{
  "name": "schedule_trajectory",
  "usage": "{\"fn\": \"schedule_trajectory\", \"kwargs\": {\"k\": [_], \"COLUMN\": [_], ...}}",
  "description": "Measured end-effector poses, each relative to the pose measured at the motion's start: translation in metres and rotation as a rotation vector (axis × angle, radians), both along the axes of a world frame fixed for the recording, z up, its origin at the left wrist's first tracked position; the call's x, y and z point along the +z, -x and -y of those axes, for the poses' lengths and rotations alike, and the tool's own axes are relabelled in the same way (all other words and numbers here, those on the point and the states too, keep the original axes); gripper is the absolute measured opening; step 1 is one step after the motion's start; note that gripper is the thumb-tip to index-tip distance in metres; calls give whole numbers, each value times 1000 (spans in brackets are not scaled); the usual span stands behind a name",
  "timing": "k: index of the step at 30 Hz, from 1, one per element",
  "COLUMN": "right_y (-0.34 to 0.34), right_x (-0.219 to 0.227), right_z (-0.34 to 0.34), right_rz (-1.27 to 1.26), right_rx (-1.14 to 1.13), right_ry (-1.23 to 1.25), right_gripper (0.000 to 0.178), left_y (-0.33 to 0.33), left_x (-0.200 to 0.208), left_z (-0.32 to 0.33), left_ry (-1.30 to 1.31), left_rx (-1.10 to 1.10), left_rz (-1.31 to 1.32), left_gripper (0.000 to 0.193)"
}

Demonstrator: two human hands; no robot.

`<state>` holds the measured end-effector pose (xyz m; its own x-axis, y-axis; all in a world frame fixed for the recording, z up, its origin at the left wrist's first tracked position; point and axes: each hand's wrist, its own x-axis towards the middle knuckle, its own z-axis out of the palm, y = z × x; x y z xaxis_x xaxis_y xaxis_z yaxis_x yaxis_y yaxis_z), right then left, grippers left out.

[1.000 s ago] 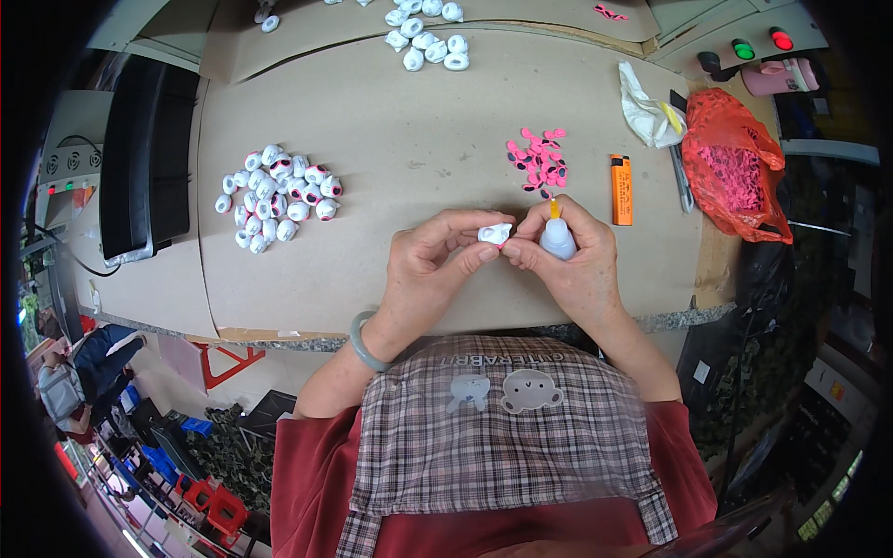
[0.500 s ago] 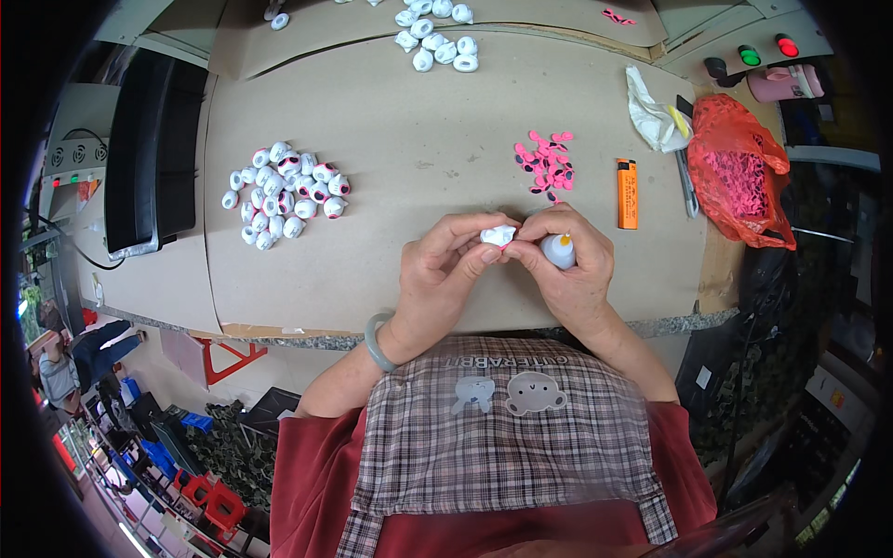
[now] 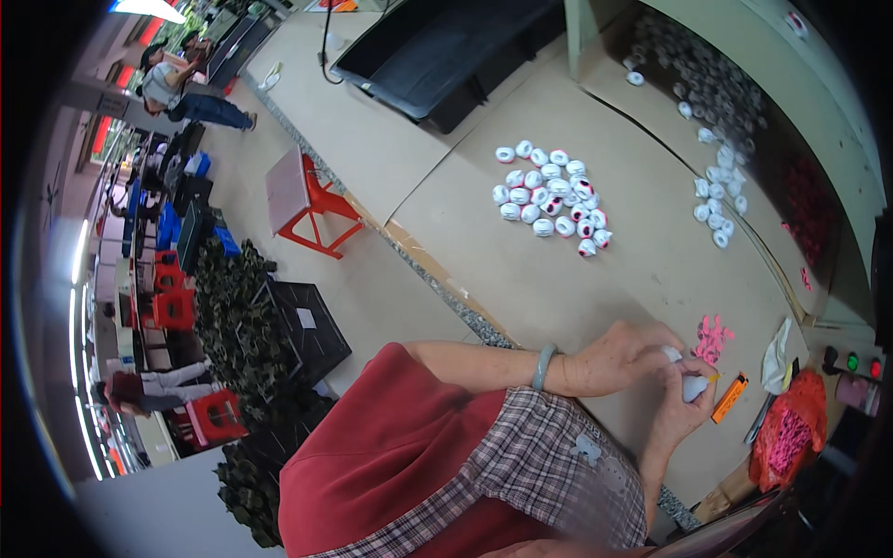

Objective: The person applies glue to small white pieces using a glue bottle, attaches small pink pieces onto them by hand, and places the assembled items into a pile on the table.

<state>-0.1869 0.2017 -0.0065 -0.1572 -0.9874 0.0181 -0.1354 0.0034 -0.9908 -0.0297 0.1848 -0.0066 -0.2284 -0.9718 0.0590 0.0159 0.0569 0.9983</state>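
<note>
My left hand (image 3: 625, 357), a pale green bangle (image 3: 543, 367) on its wrist, is closed with its fingertips round a small white rounded piece (image 3: 672, 354). My right hand (image 3: 677, 417) meets it there and grips a small whitish squeeze bottle (image 3: 694, 388) with a yellow tip. How far the right fingertips touch the white piece is hidden. Just beyond the hands lies a cluster of small pink pieces (image 3: 713, 338). A loose group of white rounded pieces (image 3: 551, 191), some with pink and black parts, sits farther off on the brown-covered table (image 3: 484, 270).
An orange lighter-like object (image 3: 730, 398) lies right of my hands, near a red plastic bag (image 3: 791, 428) of pink pieces and a crumpled white wrapper (image 3: 776, 358). More white pieces (image 3: 718, 195) line the back shelf. A black bin (image 3: 446, 56) stands at the far left. Several people are beyond.
The view has swung left, bringing more floor, stools and people into sight. Both hands stay together, still holding the white piece and the squeeze bottle.
</note>
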Motion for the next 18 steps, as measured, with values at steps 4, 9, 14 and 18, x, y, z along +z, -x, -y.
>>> {"fn": "schedule_trajectory", "kwargs": {"k": [4,9,14,18], "right_y": [-1,-4,-9,-5], "right_x": [1,5,7,4], "right_z": [8,16,15,15], "right_rz": [-4,-31,-44,80], "right_rx": [59,128,153,177], "right_ry": [-14,-12,-19,-69], "right_gripper": [20,22,20,20], "left_y": [-8,-15,-19,-18], "left_x": [2,4,-3,-5], "left_z": [3,9,11,7], "left_ry": [12,-88,-45,-72], "left_rx": [-8,-19,-14,-13], "left_rz": [-31,-236,-251,-284], "left_gripper": [25,24,20,18]}}
